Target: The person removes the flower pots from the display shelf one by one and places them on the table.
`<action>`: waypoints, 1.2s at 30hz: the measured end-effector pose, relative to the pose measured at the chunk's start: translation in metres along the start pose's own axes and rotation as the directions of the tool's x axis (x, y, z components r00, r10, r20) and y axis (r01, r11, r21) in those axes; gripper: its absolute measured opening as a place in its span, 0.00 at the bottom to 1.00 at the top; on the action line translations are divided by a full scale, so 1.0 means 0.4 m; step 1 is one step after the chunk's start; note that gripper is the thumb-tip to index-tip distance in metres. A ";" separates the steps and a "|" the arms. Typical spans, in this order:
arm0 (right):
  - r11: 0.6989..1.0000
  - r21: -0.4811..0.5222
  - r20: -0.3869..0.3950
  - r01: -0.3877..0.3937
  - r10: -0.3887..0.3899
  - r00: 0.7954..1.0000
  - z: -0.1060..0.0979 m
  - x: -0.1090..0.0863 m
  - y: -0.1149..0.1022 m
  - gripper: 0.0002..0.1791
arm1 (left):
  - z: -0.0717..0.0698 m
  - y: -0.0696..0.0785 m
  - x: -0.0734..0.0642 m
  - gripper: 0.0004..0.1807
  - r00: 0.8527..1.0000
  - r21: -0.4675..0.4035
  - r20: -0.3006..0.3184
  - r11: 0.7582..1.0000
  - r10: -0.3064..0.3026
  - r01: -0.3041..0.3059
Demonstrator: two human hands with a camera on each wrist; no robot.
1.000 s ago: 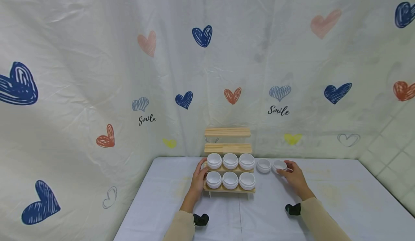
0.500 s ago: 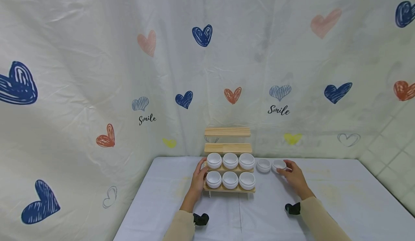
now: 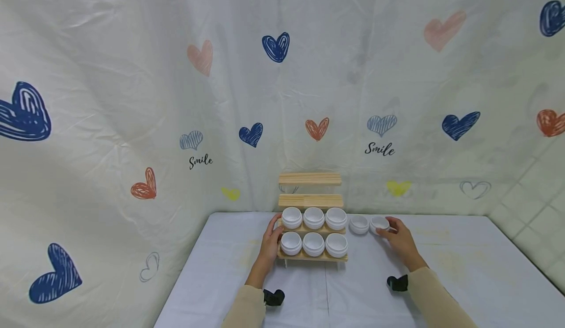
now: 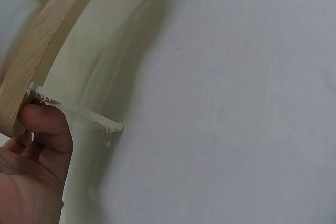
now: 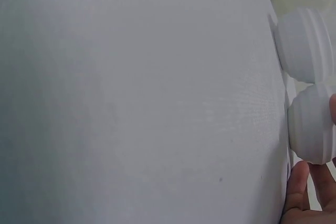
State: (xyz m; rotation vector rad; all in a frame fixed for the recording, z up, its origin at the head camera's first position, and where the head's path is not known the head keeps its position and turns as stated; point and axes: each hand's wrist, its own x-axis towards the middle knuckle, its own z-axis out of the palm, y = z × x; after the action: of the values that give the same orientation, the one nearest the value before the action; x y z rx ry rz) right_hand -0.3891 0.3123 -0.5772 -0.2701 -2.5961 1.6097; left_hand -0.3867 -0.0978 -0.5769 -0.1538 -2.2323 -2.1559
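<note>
A wooden tiered rack (image 3: 311, 258) carries several white bowls (image 3: 313, 244) in two rows. My left hand (image 3: 269, 244) grips the rack's left end; in the left wrist view its thumb (image 4: 44, 119) bends against the wooden shelf (image 4: 52, 30), beside a pale leg. To the right of the rack, two more white bowls stand side by side on the table. The outer bowl (image 3: 378, 223) is between the thumb and fingers of my right hand (image 3: 402, 243), its base at the tabletop in the right wrist view. The inner bowl (image 3: 359, 225) is untouched.
Two bare wooden boards (image 3: 310, 200) rise behind the bowls on the rack. A white cloth covers the table (image 3: 463, 279), and a curtain (image 3: 282, 92) printed with hearts hangs at its back edge. Dark straps (image 3: 398, 284) sit at both wrists.
</note>
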 end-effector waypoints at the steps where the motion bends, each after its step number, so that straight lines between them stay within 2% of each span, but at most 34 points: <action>1: 1.000 0.003 0.000 0.000 0.000 1.000 0.000 0.000 0.001 0.42 | 0.000 0.001 -0.001 0.26 1.000 0.002 0.002 1.000 0.003 -0.003; 17: 1.000 0.009 0.010 -0.009 0.009 1.000 0.000 0.009 0.009 0.44 | -0.001 -0.002 0.003 0.26 1.000 0.007 0.001 1.000 0.002 -0.002; 23: 0.999 0.029 0.008 -0.024 0.024 1.000 0.001 0.006 0.005 0.44 | -0.004 -0.001 0.008 0.26 1.000 -0.007 0.010 1.000 -0.016 0.016; 26: 0.999 0.022 -0.001 -0.028 0.028 1.000 0.002 0.006 0.004 0.43 | -0.009 0.015 0.004 0.26 0.999 -0.022 0.030 0.999 -0.030 0.030; 33: 0.997 0.062 -0.008 -0.048 0.049 0.999 0.001 -0.005 -0.003 0.47 | -0.012 0.097 -0.044 0.25 0.999 -0.033 0.049 0.999 -0.025 0.027; 36: 0.992 0.102 -0.006 -0.075 0.076 0.997 -0.001 -0.012 -0.009 0.47 | -0.012 0.101 -0.047 0.26 0.998 -0.041 0.049 0.999 -0.028 0.030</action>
State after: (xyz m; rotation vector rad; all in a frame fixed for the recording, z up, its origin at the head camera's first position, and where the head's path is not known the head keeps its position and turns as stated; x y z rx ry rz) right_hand -0.3847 0.3101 -0.5738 -0.3717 -2.5157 1.7540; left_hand -0.3643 -0.1022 -0.5381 -0.1780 -2.2287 -2.2385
